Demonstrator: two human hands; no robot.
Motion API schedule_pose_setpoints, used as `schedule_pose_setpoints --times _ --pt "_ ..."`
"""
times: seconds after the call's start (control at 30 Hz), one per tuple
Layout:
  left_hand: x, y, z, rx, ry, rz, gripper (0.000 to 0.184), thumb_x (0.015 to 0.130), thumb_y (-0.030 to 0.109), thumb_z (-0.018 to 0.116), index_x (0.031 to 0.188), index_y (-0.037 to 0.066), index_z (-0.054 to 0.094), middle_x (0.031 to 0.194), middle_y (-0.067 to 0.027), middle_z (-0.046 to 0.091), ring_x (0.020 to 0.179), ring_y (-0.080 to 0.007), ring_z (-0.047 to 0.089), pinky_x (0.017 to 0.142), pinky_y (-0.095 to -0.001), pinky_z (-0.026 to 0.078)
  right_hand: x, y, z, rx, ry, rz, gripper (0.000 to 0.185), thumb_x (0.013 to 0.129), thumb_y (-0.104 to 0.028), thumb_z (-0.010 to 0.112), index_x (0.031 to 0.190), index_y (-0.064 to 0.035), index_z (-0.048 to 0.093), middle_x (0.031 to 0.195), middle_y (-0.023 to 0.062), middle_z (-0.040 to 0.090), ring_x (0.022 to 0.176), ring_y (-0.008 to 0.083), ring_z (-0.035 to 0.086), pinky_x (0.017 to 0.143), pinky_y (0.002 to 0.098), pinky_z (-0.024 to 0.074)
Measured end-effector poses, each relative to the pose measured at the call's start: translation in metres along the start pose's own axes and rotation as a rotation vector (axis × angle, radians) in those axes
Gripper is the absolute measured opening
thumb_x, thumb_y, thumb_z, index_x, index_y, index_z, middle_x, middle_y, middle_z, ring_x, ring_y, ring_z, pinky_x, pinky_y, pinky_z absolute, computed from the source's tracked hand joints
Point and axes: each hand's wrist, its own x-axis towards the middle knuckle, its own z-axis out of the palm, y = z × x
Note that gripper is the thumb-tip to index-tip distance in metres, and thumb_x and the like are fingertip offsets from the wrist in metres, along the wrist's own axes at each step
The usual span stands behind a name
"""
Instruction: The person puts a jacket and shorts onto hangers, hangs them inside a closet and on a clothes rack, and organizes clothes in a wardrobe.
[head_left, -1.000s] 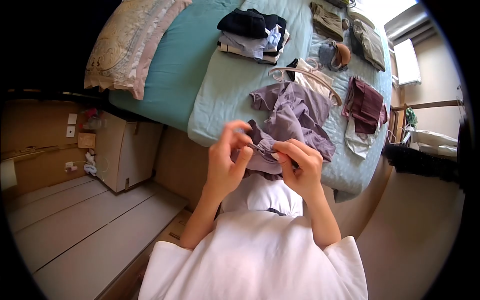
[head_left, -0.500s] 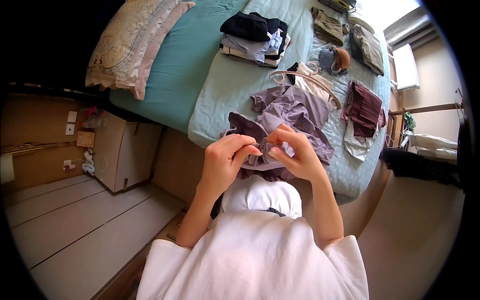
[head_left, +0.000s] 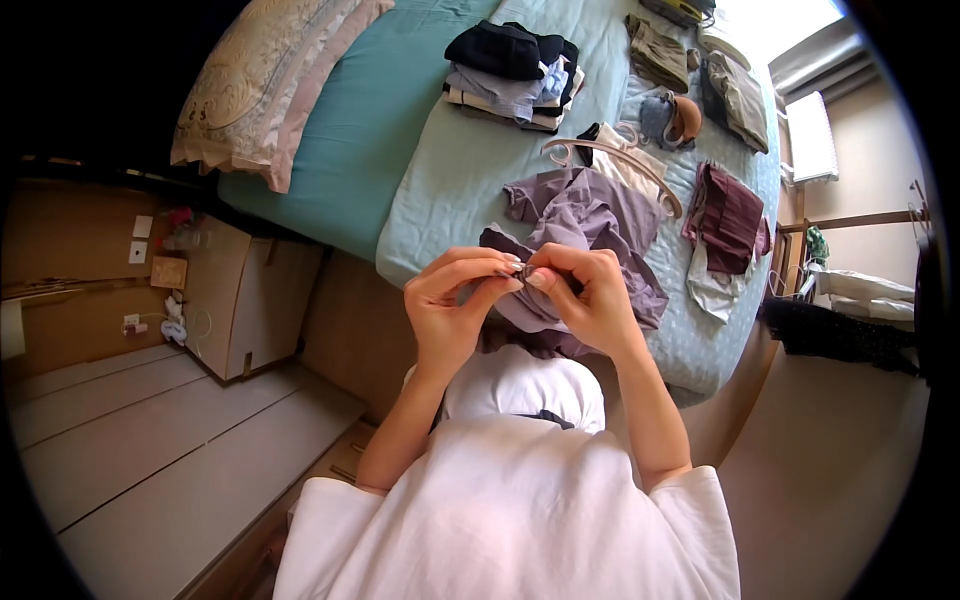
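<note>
A crumpled mauve shirt (head_left: 597, 212) is spread over the near edge of the bed, its lower part hanging toward my lap. My left hand (head_left: 447, 305) pinches a small edge of the shirt between thumb and fingers. From the other side, my right hand (head_left: 590, 300) pinches the same spot, so the fingertips meet. The fingers cover whatever small detail lies between them. Just beyond the shirt lies a pinkish clothes hanger (head_left: 625, 160), partly over a cream garment (head_left: 622, 170).
Folded clothes (head_left: 510, 75) are stacked farther up the bed (head_left: 425, 180). Maroon garments (head_left: 725, 215) lie at the right, with olive trousers (head_left: 655, 52) and an orange-and-blue item (head_left: 672, 120) beyond. A patterned pillow (head_left: 260, 90) and a cabinet (head_left: 225, 295) are to the left.
Both hands have risen slightly and their fingertips have come together on the shirt edge. The shirt's left flap has been drawn in toward the right.
</note>
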Motion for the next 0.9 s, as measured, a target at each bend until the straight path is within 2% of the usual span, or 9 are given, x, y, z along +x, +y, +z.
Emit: schedule_pose_setpoints --times 0.2,0.37,0.47,0.57,0.73,0.8,0.83,0.87,0.9 --pt "-0.007 -0.002 0.009 -0.121 0.152 -0.2 0.016 0.072 -0.013 0.067 0.082 -0.002 0.063 0.089 -0.0078 0.063 0.076 -0.0123 0.061 0.067 -0.0217 0.049 0.002 0.004 -0.006 -0.135 -0.107 -0.05 0.011 0.082 -0.009 0.06 0.076 0.0013 0.06 0.056 0.0139 0.045 0.047 0.0235 0.036 0.048 0.0308 0.0357" --pt "-0.004 -0.001 0.002 0.017 -0.099 -0.414 0.008 0.086 0.008 0.062 0.085 0.0 0.062 0.073 -0.0066 0.06 0.061 -0.0099 0.05 0.055 -0.0247 0.04 -0.003 0.015 0.0 0.134 -0.027 0.127 0.009 0.086 -0.007 0.056 0.082 0.0008 0.058 0.061 0.0104 0.048 0.055 0.014 0.04 0.052 0.0283 0.0366" --pt "0.0 0.01 -0.005 0.273 -0.175 -0.326 0.016 0.089 0.015 0.058 0.086 -0.001 0.06 0.065 -0.0094 0.055 0.057 -0.0113 0.049 0.054 -0.027 0.04 -0.005 0.01 0.009 0.217 0.081 0.117 0.009 0.085 -0.002 0.056 0.093 -0.0004 0.06 0.078 0.0084 0.06 0.068 0.0145 0.053 0.062 0.0259 0.043" --pt "0.005 0.018 -0.005 0.243 -0.165 -0.328 0.013 0.088 0.013 0.059 0.087 0.0 0.06 0.063 -0.01 0.054 0.055 -0.0139 0.048 0.055 -0.0266 0.04 -0.003 0.008 0.004 0.003 0.009 -0.182 0.026 0.08 0.0 0.062 0.105 -0.0029 0.064 0.095 0.0081 0.067 0.078 0.0159 0.061 0.067 0.0276 0.0465" --pt "0.004 0.007 -0.01 0.233 -0.131 -0.284 0.011 0.087 0.012 0.059 0.089 0.001 0.06 0.064 -0.0108 0.055 0.057 -0.0189 0.052 0.055 -0.0276 0.041 -0.004 0.033 0.006 0.353 0.202 0.017 0.021 0.076 0.011 0.06 0.094 0.0007 0.063 0.09 0.0076 0.065 0.074 0.0112 0.062 0.068 0.0232 0.0487" --pt "0.007 0.004 -0.014 0.423 -0.199 -0.399 0.02 0.084 0.016 0.063 0.099 0.004 0.06 0.082 -0.0116 0.06 0.076 -0.024 0.058 0.071 -0.0323 0.043 -0.003 0.031 0.004 0.448 0.27 -0.003 0.021 0.074 0.013 0.059 0.091 0.0014 0.062 0.088 0.0074 0.064 0.075 0.0113 0.062 0.069 0.0226 0.0491" --pt "0.011 0.013 -0.01 0.698 -0.277 -0.13 0.037 0.078 0.021 0.069 0.11 0.006 0.056 0.106 -0.012 0.057 0.101 -0.0291 0.053 0.089 -0.0391 0.036 -0.002 0.023 0.002 0.368 0.215 -0.031 0.02 0.074 0.014 0.059 0.09 0.0017 0.062 0.086 0.0075 0.063 0.075 0.0123 0.062 0.07 0.0232 0.0493" --pt "0.008 0.011 -0.006 0.638 -0.321 -0.13 0.051 0.07 0.021 0.073 0.115 0.007 0.053 0.121 -0.0121 0.05 0.112 -0.0295 0.046 0.099 -0.0419 0.027 -0.001 0.016 -0.001 0.284 0.16 -0.059 0.02 0.073 0.014 0.058 0.088 0.002 0.061 0.084 0.0076 0.062 0.075 0.0132 0.062 0.07 0.0238 0.0494" --pt "0.004 0.003 -0.002 0.607 -0.392 -0.034 0.05 0.068 0.017 0.073 0.113 0.007 0.055 0.116 -0.0128 0.054 0.11 -0.03 0.048 0.098 -0.0411 0.03 0.001 0.008 -0.001 0.191 0.056 -0.164 0.021 0.071 0.014 0.058 0.087 0.0014 0.06 0.086 0.0091 0.063 0.075 0.0179 0.063 0.07 0.0257 0.0498"
